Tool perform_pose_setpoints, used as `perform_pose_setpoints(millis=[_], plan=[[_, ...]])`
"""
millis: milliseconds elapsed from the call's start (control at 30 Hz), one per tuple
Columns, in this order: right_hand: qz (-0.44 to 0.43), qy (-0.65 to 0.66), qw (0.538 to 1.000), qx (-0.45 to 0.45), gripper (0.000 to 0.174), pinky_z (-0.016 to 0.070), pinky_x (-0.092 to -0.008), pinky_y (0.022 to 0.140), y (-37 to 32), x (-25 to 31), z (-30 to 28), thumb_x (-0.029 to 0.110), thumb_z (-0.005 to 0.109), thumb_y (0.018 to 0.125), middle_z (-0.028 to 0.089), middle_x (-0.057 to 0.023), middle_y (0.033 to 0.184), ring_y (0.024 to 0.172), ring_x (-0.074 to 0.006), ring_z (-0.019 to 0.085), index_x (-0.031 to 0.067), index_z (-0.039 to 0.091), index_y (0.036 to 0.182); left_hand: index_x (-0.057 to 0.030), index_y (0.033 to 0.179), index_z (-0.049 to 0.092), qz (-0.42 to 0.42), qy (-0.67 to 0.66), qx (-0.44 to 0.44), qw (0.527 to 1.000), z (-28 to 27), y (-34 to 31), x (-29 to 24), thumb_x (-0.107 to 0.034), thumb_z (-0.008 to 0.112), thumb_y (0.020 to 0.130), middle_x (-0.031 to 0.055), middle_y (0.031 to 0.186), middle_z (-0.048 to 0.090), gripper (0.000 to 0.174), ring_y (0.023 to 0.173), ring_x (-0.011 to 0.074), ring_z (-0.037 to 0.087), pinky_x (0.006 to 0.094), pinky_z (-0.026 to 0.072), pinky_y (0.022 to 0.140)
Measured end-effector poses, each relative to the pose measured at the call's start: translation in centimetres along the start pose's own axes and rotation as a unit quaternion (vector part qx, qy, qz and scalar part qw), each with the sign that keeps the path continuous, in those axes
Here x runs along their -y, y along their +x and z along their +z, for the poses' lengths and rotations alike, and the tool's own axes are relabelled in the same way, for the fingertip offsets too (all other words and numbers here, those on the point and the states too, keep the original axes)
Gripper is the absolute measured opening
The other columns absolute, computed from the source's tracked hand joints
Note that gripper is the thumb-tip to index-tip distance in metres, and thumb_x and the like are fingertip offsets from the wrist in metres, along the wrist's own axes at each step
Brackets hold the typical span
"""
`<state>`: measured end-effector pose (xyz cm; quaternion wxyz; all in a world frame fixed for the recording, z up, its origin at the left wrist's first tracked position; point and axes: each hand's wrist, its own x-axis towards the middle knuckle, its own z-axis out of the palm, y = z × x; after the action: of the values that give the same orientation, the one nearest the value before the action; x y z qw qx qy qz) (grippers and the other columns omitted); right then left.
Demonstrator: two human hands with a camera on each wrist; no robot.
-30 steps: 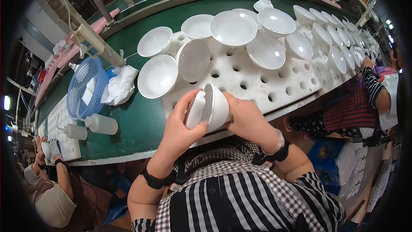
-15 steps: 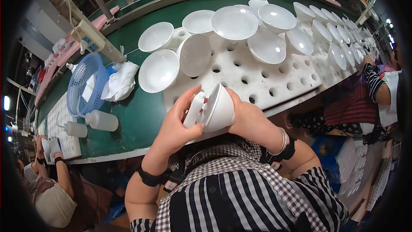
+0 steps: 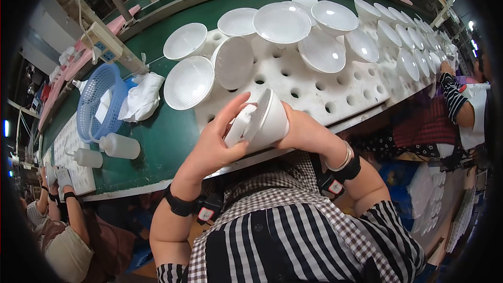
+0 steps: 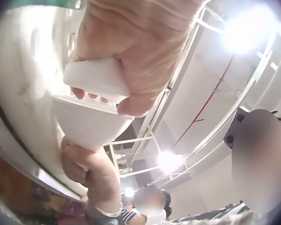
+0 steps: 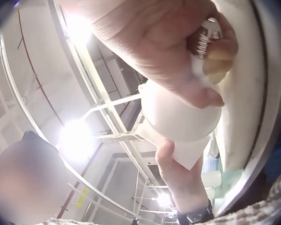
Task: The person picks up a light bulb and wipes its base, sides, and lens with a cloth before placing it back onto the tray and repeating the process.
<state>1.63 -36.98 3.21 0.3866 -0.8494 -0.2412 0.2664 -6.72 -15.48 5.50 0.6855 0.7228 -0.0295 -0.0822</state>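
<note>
A white cone-shaped lamp bulb [image 3: 274, 120] is tipped on its side before the person's body, its flat face toward the left. My right hand [image 3: 306, 130] grips it from behind; in the right wrist view those fingers curl round the neck beside the metal screw base [image 5: 208, 37]. My left hand [image 3: 207, 144] holds a thick white pad [image 4: 96, 77] against the palm. Its thumb and fingertips [image 4: 77, 92] reach the rim of the bulb's face. The pad's ragged edge turns to that face in the head view.
White foam board [image 3: 309, 91] with rows of holes bears several similar bulbs [image 3: 189, 83]. At left on the green tabletop [image 3: 149, 149] are a blue basket [image 3: 118, 91], a white cloth [image 3: 141, 97] and two squeeze bottles [image 3: 123, 147]. Other people work at both ends.
The bulb and both hands have shifted slightly up and the bulb has turned a little in the right hand. Both hands keep their holds.
</note>
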Motion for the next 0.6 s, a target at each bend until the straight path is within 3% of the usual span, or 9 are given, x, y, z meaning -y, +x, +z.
perform_pose_setpoints(millis=[67, 100, 167, 300, 367, 500, 567, 600], plan=[[0.018, 0.062, 0.997, 0.033, 0.091, 0.0510, -0.0383, 0.090, 0.3, -0.1, -0.4, 0.017, 0.082, 0.060, 0.066, -0.0210, 0.115, 0.108, -0.0351, 0.065, 0.0037, 0.041, 0.140, -0.0069, 0.150, 0.035, 0.026, 0.023, -0.015, 0.999, -0.2, 0.0, 0.9, -0.011, 0.064, 0.073, 0.0080, 0.136, 0.056, 0.082, 0.117, 0.0142, 0.052, 0.0279, 0.0444, 0.094], [0.017, 0.061, 0.997, 0.035, 0.091, 0.0510, -0.0383, 0.090, 0.4, 0.0, -0.2, 0.017, 0.082, 0.060, 0.066, -0.0210, 0.115, 0.108, -0.0351, 0.065, 0.0037, 0.041, 0.140, -0.0069, 0.150, 0.035, 0.025, 0.023, -0.017, 0.999, -0.3, 0.0, 0.9, -0.011, 0.064, 0.073, 0.0080, 0.136, 0.056, 0.082, 0.117, 0.0142, 0.052, 0.0279, 0.0444, 0.094], [-0.041, 0.025, 0.999, -0.010, 0.090, 0.0511, -0.0375, 0.090, 0.3, 0.2, 0.2, 0.017, 0.082, 0.060, 0.067, -0.0200, 0.114, 0.106, -0.0341, 0.066, 0.0032, 0.041, 0.139, -0.0075, 0.150, 0.035, 0.032, 0.021, 0.001, 0.999, -0.3, 0.2, 0.3, -0.009, 0.065, 0.074, 0.0161, 0.139, 0.050, 0.082, 0.122, 0.0217, 0.053, 0.0357, 0.0404, 0.105], [-0.031, -0.008, 0.999, -0.010, 0.090, 0.0508, -0.0368, 0.090, 0.0, 1.3, 0.2, 0.017, 0.081, 0.061, 0.068, -0.0194, 0.113, 0.104, -0.0330, 0.067, 0.0028, 0.040, 0.140, -0.0072, 0.150, 0.034, 0.027, 0.011, 0.000, 1.000, 0.3, 1.8, -1.2, -0.010, 0.066, 0.074, 0.0152, 0.135, 0.052, 0.082, 0.120, 0.0218, 0.054, 0.0359, 0.0409, 0.104], [0.016, -0.004, 1.000, -0.001, 0.090, 0.0520, -0.0356, 0.087, -0.1, 0.9, 0.2, 0.015, 0.080, 0.061, 0.068, -0.0180, 0.112, 0.102, -0.0304, 0.067, 0.0025, 0.039, 0.141, -0.0051, 0.150, 0.033, 0.029, -0.002, 0.004, 1.000, 0.5, 2.7, -1.4, -0.010, 0.064, 0.073, 0.0113, 0.134, 0.056, 0.084, 0.122, 0.0161, 0.051, 0.0316, 0.0393, 0.104], [0.011, 0.039, 0.999, 0.010, 0.091, 0.0529, -0.0341, 0.084, 0.3, -0.5, 0.0, 0.015, 0.079, 0.061, 0.069, -0.0164, 0.110, 0.100, -0.0274, 0.068, 0.0017, 0.039, 0.141, -0.0043, 0.150, 0.032, 0.011, -0.040, -0.009, 0.999, 0.8, 3.0, -1.2, -0.008, 0.062, 0.073, 0.0126, 0.135, 0.055, 0.083, 0.123, 0.0168, 0.051, 0.0335, 0.0358, 0.108], [-0.025, 0.044, 0.999, 0.005, 0.088, 0.0541, -0.0301, 0.070, 0.7, -1.3, 0.2, 0.013, 0.079, 0.062, 0.069, -0.0107, 0.102, 0.085, -0.0199, 0.068, 0.0025, 0.040, 0.140, -0.0051, 0.151, 0.032, 0.041, -0.019, -0.001, 0.999, 0.5, 2.5, -0.6, -0.008, 0.062, 0.072, 0.0119, 0.135, 0.055, 0.084, 0.122, 0.0162, 0.051, 0.0318, 0.0394, 0.104], [-0.024, 0.044, 0.999, 0.004, 0.088, 0.0541, -0.0301, 0.070, 0.7, -0.9, -0.3, 0.013, 0.079, 0.062, 0.069, -0.0107, 0.102, 0.085, -0.0199, 0.068, 0.0025, 0.040, 0.140, -0.0051, 0.151, 0.032, 0.041, -0.019, 0.001, 0.999, 0.2, 2.1, -0.2, -0.008, 0.062, 0.072, 0.0119, 0.135, 0.055, 0.084, 0.122, 0.0162, 0.051, 0.0318, 0.0394, 0.104]])
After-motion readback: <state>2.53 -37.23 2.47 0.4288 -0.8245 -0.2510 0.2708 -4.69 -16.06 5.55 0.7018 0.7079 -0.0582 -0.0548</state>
